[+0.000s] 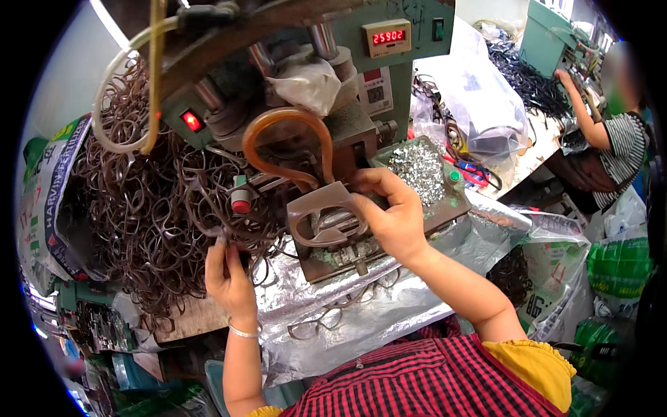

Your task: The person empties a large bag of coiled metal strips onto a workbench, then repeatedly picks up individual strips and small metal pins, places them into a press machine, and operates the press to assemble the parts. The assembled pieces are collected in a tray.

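My right hand [399, 219] grips a brown plastic glasses frame [306, 210] between thumb and fingers, at the front of the green press machine [401, 97]. One wide rim of that frame faces me, in front of the press's metal fixture. Lower left, my left hand [233, 288] is raised at the edge of a large heap of brown glasses frames [139, 201]. Its thumb and fingertips pinch together on a brown frame piece whose outline blends into the heap. An orange hose loop [251, 142] bends above the held frame.
A red push button [241, 206] sits between my hands. Metal chips fill a tray [455, 201] at the right. Loose frames lie on silver foil [292, 351] before me. A co-worker in a striped shirt [622, 149] works at the far right, beside dark parts.
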